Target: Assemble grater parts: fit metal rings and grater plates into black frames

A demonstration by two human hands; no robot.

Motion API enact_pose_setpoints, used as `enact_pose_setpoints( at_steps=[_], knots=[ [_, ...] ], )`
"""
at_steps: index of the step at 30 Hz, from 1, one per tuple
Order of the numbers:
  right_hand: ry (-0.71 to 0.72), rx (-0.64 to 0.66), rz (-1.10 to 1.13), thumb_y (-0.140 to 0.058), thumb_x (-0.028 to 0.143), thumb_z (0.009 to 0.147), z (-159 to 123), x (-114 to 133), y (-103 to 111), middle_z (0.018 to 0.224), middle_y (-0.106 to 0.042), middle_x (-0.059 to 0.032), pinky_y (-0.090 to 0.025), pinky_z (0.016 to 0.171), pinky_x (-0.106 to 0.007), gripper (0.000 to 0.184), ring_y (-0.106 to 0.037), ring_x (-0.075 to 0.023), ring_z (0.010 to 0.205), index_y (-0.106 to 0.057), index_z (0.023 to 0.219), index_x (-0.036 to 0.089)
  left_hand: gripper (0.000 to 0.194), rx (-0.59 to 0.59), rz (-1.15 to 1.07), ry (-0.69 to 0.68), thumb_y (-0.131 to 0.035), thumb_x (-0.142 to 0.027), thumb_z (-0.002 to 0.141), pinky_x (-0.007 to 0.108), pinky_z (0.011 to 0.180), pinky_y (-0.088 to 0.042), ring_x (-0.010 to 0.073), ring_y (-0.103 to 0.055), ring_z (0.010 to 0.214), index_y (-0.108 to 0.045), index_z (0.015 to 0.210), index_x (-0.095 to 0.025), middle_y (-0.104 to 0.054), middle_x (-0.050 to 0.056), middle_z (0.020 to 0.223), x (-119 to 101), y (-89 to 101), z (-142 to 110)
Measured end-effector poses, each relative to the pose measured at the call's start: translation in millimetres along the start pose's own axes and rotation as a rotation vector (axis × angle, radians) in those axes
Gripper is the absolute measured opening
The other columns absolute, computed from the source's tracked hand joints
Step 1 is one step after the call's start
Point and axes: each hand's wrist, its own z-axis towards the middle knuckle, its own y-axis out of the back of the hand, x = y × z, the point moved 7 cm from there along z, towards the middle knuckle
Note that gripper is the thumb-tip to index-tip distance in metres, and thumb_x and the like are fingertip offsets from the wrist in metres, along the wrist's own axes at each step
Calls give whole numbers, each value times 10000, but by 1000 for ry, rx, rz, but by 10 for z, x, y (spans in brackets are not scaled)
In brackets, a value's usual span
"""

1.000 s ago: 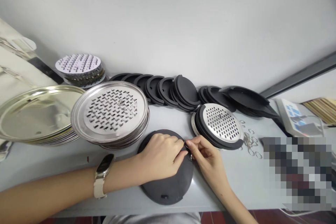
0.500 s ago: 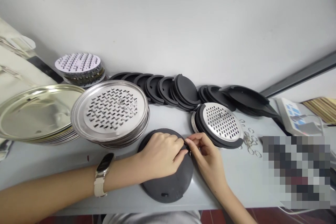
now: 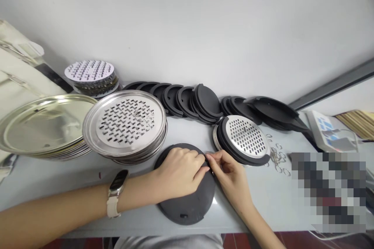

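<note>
1 round black disc (image 3: 191, 204) lies flat on the grey table (image 3: 280, 202), nearer than the stack of metal grater plates (image 3: 127, 124). Across it rests the left hand (image 3: 179, 173), fingers curled in; the right hand (image 3: 229, 173) pinches at its rim, what either grips being hidden.

Dark round disc (image 3: 193, 204) flat on table (image 3: 271, 194), slot (image 3: 184, 216) near front edge.

Two hands (image 3: 181, 172) (image 3: 230, 177), one disc (image 3: 191, 204) beneath, one watch (image 3: 118, 180)
</note>
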Motion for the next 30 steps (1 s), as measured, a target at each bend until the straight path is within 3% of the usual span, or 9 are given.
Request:
enact_pose_setpoints(
  at_steps=[13,22,30],
  knots=[
    [-24,18,-17,-614,358,881,-24,-50,40,639,-496,24,-367,581,-261,219,-448,-135,609,-570,748,189,234,-12,4,-9,-439,-292,926,344,623,-467,219,-639,734,-630,906,-158,-679,37,831,0,23,10],
    [-6,23,6,-620,333,877,-22,-46,30,647,-524,19,-403,630,-268,187,-489,-146,641,-589,759,191,261,11,-3,12,-425,-308,932,358,637,-476,228,-639,741,-640,904,-162,-685,44,844,2,6,-5],
    [-31,35,11,-615,353,884,-34,-104,32,716,-604,-12,-430,661,-278,206,-538,-167,694,-658,989,181,247,-6,-18,12,-448,-309,926,359,658,-482,227,-649,767,-646,949,-164,-696,40,878,21,0,8]
  ],
)
